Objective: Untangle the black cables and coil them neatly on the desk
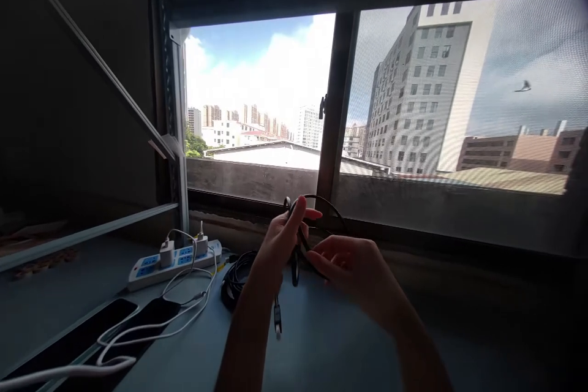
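While raised, hands (278, 248) pinch cable (294, 271).

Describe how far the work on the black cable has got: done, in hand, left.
Done: a coiled black bundle lies on the table. In hand: the left hand grips a black cable in a raised loop, the right hand touching it. Left: its plug end hangs loose, outside the loop.
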{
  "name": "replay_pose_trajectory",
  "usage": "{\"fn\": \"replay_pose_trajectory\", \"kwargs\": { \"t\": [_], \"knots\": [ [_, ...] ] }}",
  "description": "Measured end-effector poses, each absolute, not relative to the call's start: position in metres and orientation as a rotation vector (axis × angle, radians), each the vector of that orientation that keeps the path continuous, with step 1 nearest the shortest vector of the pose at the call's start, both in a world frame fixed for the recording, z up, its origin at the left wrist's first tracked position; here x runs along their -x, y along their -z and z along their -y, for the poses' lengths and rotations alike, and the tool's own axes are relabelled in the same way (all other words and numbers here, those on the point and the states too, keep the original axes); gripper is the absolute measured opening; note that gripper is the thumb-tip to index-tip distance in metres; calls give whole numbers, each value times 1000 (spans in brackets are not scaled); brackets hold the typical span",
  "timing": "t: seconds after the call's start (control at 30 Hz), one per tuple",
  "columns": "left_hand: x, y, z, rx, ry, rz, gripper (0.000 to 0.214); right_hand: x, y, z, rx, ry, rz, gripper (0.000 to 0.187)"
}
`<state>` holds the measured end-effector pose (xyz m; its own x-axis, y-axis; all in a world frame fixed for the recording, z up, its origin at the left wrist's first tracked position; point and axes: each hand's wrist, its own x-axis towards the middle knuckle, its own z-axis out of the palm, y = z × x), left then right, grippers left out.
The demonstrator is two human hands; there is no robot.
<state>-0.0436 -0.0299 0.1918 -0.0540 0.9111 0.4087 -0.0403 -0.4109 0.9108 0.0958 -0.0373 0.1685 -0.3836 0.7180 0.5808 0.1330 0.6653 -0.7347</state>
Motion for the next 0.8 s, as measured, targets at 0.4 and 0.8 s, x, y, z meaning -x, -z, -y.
{"fn": "replay_pose_trajectory", "kwargs": {
  "t": [0.4,0.8],
  "knots": [
    [44,-191,27,-1352,-1270,-648,47,-104,-174,43,730,-705,1767,27],
    [77,-201,39,-1324,-1610,-881,40,-141,-180,44,759,-546,1462,25]
  ]
}}
